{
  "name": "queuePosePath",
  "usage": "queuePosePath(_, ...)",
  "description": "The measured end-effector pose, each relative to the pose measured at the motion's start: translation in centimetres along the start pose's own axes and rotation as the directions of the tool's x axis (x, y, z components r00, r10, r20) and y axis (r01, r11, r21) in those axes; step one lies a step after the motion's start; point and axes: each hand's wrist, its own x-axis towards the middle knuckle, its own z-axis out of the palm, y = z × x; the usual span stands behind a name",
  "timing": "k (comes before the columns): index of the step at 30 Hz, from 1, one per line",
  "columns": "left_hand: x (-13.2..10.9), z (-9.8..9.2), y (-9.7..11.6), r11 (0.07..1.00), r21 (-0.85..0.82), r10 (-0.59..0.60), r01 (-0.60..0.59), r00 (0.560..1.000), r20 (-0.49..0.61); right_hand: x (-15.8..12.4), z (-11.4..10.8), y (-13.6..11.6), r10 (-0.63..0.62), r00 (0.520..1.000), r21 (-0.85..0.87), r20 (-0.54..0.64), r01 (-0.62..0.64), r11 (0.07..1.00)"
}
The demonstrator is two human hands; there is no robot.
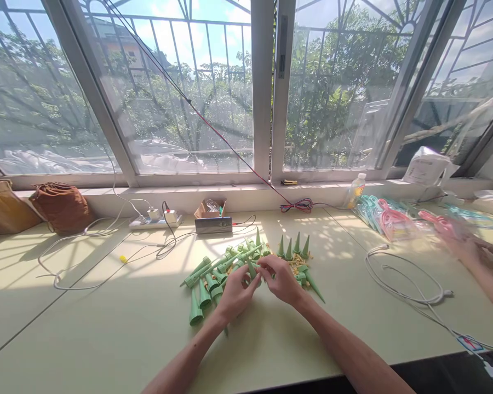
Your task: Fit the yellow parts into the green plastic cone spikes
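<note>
My left hand (237, 291) is closed around a green plastic cone-shaped spike (251, 268), held above the pile in front of me. My right hand (282, 280) meets it with thumb and fingertips pinched together near the same spike; whatever lies between them is too small and covered to name. Under and left of my hands lie many green hollow spikes (195, 312), tangled with thin green sticks. Several green spikes stand point-up (297, 244) behind my right hand, among small yellowish pieces (299, 271). One more spike (314, 285) lies beside my right wrist.
At right, another person's blurred hands (462, 243) handle a pink plastic piece near bagged pink and teal items (388, 216). A white cable (406, 290) coils on the table. Behind stand a phone (213, 225), a small box (202, 209), a power strip (154, 223) and a bottle (356, 189).
</note>
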Motion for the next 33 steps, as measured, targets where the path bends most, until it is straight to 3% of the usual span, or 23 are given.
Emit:
queuePosePath(14, -0.1, 0.0, -0.1, 0.997, 0.073, 0.039, -0.039, 0.999, -0.010, -0.1, 0.3, 0.6, 0.033, 0.999, 0.008, 0.004, -0.033, 0.999)
queuePosePath(25, -0.1, 0.1, -0.3, 0.998, -0.059, 0.008, -0.012, 0.998, -0.070, -0.2, 0.3, 0.5, 0.028, 1.000, -0.003, -0.011, -0.028, 1.000)
queuePosePath(33, 0.1, 0.2, -1.0, 0.988, -0.147, -0.047, 0.041, 0.998, -0.035, -0.1, 0.0, -0.4, 0.017, 1.000, 0.075, 0.008, -0.018, 0.997)
